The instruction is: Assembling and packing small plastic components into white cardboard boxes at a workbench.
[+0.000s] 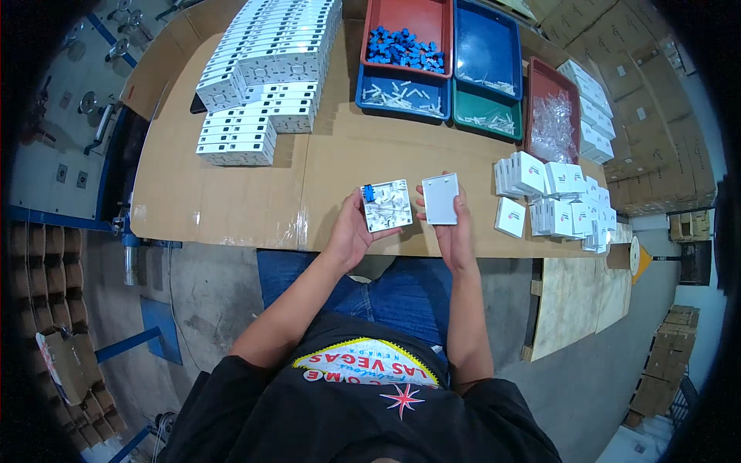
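My left hand (353,232) is closed around the edge of an open white square box base (388,207). Small parts show inside the base, with a blue piece (369,194) in its upper left corner. My right hand (458,235) grips a plain white square cover (440,199), its thumb along the right edge. Base and cover are held side by side, a small gap apart, over the near edge of the cardboard-covered table (340,174). The fingers behind both pieces are partly hidden.
White boxes (262,85) stand in stacked rows at the far left. Trays hold blue parts (405,50), white pins (401,96) and clear plastic pieces (553,127). White covers (559,197) are piled at the right. Cartons (637,92) line the right side.
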Demonstrator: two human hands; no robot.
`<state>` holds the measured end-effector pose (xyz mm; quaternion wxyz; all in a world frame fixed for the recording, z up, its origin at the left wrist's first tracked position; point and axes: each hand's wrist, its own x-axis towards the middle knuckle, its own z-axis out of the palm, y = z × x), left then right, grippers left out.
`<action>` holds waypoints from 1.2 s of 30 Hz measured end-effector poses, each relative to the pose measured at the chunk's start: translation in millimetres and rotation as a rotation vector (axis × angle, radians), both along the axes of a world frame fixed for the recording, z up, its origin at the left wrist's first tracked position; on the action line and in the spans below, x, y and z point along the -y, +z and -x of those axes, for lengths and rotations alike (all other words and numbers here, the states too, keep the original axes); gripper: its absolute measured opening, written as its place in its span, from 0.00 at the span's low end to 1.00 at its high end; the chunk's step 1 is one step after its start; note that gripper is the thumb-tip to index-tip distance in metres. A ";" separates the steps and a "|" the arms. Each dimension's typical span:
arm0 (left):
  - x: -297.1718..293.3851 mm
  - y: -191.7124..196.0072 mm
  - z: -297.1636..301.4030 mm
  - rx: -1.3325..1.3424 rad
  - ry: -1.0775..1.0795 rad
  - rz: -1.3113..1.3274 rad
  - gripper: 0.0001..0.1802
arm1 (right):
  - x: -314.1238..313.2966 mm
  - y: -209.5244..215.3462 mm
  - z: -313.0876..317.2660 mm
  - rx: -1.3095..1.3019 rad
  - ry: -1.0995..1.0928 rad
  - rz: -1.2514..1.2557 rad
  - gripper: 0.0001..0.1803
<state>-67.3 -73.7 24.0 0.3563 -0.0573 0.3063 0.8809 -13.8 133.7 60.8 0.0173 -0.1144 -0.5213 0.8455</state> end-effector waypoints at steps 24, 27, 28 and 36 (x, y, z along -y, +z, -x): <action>-1.7 2.8 -9.9 0.068 0.157 0.048 0.31 | 34.0 -6.5 0.5 -0.351 0.040 -0.745 0.55; -1.3 5.5 -9.5 0.075 0.161 0.041 0.31 | 34.9 -3.3 0.9 -0.338 -0.037 -0.845 0.51; -2.3 4.4 -9.8 0.068 0.165 0.014 0.32 | 34.9 -1.9 0.6 -0.305 -0.101 -0.913 0.48; -7.1 0.3 -14.5 0.041 0.160 -0.023 0.31 | 55.2 1.1 2.6 -0.296 -0.132 -1.152 0.47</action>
